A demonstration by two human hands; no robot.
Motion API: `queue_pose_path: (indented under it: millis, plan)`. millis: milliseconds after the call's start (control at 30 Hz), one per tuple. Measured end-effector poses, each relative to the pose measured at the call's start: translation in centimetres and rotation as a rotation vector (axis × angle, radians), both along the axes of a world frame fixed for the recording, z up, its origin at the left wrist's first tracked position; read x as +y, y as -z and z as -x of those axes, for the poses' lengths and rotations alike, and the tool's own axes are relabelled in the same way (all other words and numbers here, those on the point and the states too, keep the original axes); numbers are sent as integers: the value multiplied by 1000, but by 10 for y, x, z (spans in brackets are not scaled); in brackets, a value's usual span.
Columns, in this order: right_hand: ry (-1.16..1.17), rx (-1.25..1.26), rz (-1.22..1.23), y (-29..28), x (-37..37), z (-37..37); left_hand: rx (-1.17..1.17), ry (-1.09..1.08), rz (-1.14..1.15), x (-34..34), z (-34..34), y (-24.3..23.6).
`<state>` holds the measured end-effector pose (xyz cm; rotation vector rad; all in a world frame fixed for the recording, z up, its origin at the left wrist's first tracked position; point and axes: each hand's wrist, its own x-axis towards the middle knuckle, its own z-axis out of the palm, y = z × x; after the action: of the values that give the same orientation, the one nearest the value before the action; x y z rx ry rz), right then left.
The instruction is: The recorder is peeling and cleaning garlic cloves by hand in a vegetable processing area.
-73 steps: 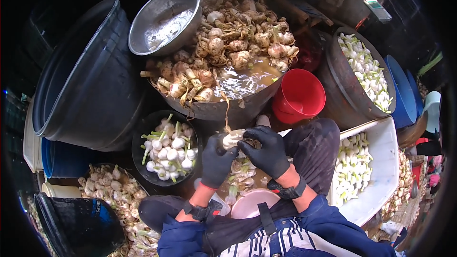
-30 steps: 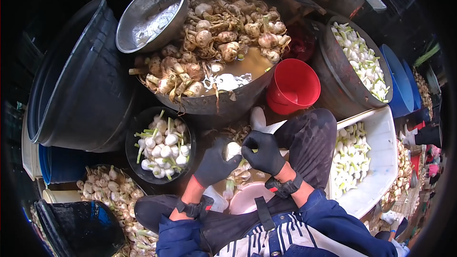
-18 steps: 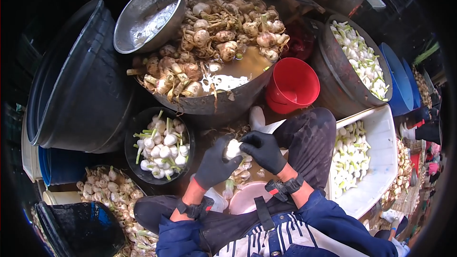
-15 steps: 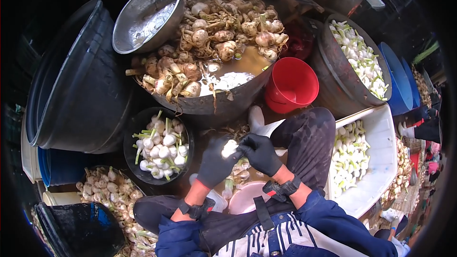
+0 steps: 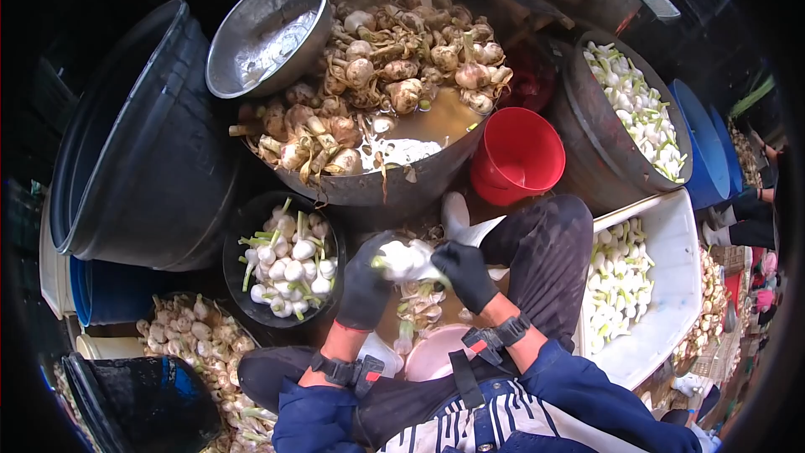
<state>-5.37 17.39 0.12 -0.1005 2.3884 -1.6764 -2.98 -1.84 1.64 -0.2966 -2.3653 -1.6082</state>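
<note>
In my black-gloved left hand (image 5: 367,283) is a white garlic bulb (image 5: 404,260), held above my lap and blurred by motion. My right hand (image 5: 464,275), gloved in black too, is closed at the other end of the bulb, where a pale strip of skin or stem stretches to its fingertips. Below the hands lie loose garlic skins and stems (image 5: 418,306) beside a pale pink basin (image 5: 436,351). A round black tub (image 5: 237,302) of peeled white bulbs with green stems stands left of my left hand.
Ahead, a large dark tub (image 5: 377,193) holds unpeeled garlic in murky water, with a metal bowl (image 5: 251,42) on its left rim. A red bucket (image 5: 511,155) stands beside it. To the right is a white bin (image 5: 671,285) of peeled garlic; at left, a big black barrel (image 5: 159,176).
My hands have moved apart, and more of the white bulb now shows between them. A pale strip is drawn out toward my right hand. The whole view has shifted slightly.
</note>
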Motion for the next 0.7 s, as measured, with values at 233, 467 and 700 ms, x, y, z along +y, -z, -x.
queue_pose_path:
  millis: [233, 467, 700]
  plan:
    - [-137, 313, 17, -63, -19, -11, -294, 69, -262, 12, -2, 23]
    - [168, 236, 80, -70, 6, 14, -35, 147, 116, 14, -10, 17]
    - [762, 724, -428, -161, 183, 152, -668, 414, 225, 33, -14, 5]
